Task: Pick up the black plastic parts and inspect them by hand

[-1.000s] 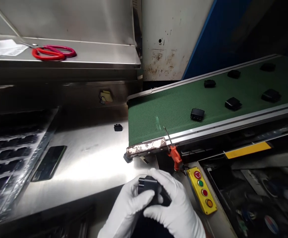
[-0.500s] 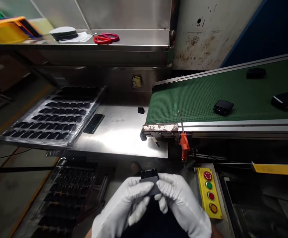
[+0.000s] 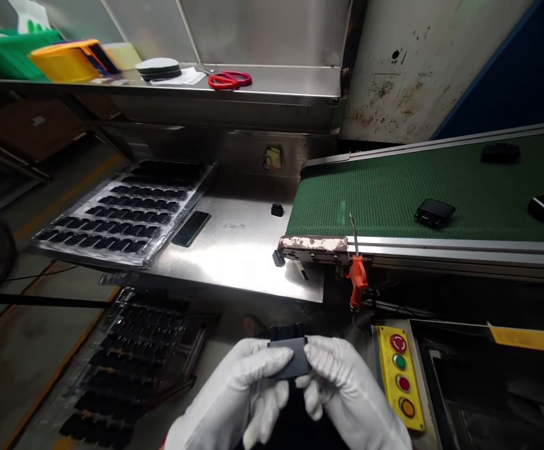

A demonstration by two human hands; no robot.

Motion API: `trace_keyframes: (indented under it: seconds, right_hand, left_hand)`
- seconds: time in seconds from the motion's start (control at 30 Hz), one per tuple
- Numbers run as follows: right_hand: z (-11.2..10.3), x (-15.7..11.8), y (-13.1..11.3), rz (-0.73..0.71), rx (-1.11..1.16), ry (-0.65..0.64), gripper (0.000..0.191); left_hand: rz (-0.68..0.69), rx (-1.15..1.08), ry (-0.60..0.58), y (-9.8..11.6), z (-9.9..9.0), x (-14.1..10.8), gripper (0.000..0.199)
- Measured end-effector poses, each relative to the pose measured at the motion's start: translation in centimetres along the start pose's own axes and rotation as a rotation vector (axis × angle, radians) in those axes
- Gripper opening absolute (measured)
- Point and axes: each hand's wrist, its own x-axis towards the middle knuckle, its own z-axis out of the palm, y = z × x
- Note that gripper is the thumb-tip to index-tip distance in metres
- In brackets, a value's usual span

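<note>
The left hand (image 3: 248, 381) and the right hand (image 3: 344, 372), both in white gloves, hold one black part (image 3: 294, 359) between them, low in the head view. The left fingers are clamped on the left side of the part, with the thumb laid across its near face. The right fingers are clamped on its right side, with the fingertips at its edge. The lower fingers of both hands are curled beneath the part. The black part is located between the two sets of fingertips, its dark ridged end directed away from the wearer. Beyond the fingers is a metal table (image 3: 238, 265); it carries a small black connector (image 3: 276, 210), a phone (image 3: 192, 229) and, farther to the left of the fingers, an upper tray (image 3: 77, 254) with rows of black pieces. A lower tray (image 3: 126, 362) of black pieces is situated left of the left fingers, below table level. Beyond and to the right of the fingers, a green conveyor belt (image 3: 370, 194) bears separate black units (image 3: 435, 213). An orange-handled screwdriver (image 3: 358, 278) stands tip up at the near edge of the belt frame. A yellow control box (image 3: 400, 378) with four buttons is located to the right of the right fingers. Red-handled scissors (image 3: 229, 80) rest on the metal shelf (image 3: 295, 81), well beyond the fingers.
</note>
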Motion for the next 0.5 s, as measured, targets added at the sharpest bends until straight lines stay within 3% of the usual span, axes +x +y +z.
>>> trace_keyframes:
  seconds: [0.13,0.23,0.33,0.5]
  right_hand:
    - [0.6,0.8,0.4,-0.005,-0.034,-0.007,0.034]
    - [1.2,2.0,0.7,-0.006,-0.053,0.005,0.035]
    - [2.4,3.9,0.8,-0.023,-0.061,0.016,0.038]
    - [4.6,9.2,2.1,-0.080,-0.192,0.038,0.044]
  left_hand:
    - [0.024,0.023,-0.046,1.0,-0.6,-0.3,0.044]
    - [0.048,0.055,-0.027,1.1,-2.1,0.0,0.042]
    - [0.034,0.066,-0.021,2.0,-4.3,0.5,0.041]
    - [0.042,0.082,-0.100,6.0,-9.9,1.1,0.040]
